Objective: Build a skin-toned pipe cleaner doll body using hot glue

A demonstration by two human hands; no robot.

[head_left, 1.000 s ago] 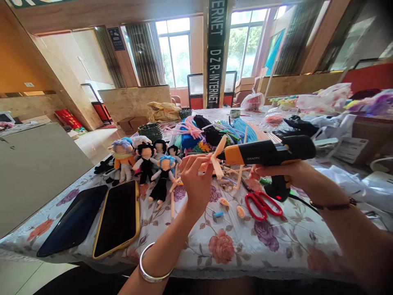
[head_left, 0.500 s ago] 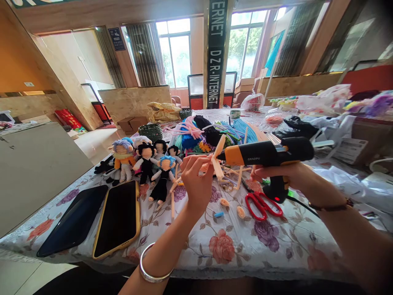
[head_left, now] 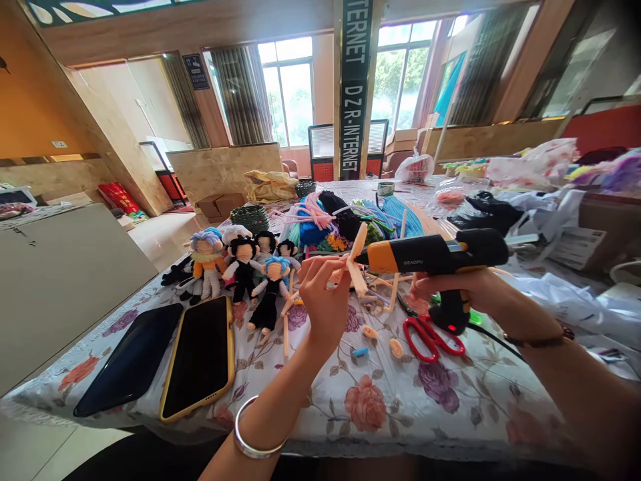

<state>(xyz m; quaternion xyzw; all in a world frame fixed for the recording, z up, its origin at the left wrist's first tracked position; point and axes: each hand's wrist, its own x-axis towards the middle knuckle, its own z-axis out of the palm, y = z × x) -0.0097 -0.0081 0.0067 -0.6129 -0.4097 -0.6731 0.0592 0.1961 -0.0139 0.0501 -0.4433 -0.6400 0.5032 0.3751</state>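
Near the middle of the view, my left hand [head_left: 326,300] pinches a bent piece of peach pipe cleaner [head_left: 357,260] between thumb and fingers. My right hand [head_left: 483,294] is wrapped round the handle of a black and orange glue gun [head_left: 420,254], whose red light glows. The gun points left, its nozzle touching or very near the peach piece. Under the gun lie red-handled scissors [head_left: 425,337]. Two small peach coils [head_left: 396,347] and a small blue piece [head_left: 360,351] rest on the flowered cloth below my hands.
Several small dolls [head_left: 244,264] stand at the left, behind a yellow-cased phone [head_left: 200,357] and a dark tablet-like slab [head_left: 131,361]. Coloured pipe cleaner bundles [head_left: 400,217] lie beyond my hands. Plastic bags [head_left: 483,210] and a cardboard box [head_left: 588,234] are at the right.
The whole view has shifted slightly, so the table and dolls sit a little further right and lower. Both hands keep their holds, with the nozzle still at the peach piece.
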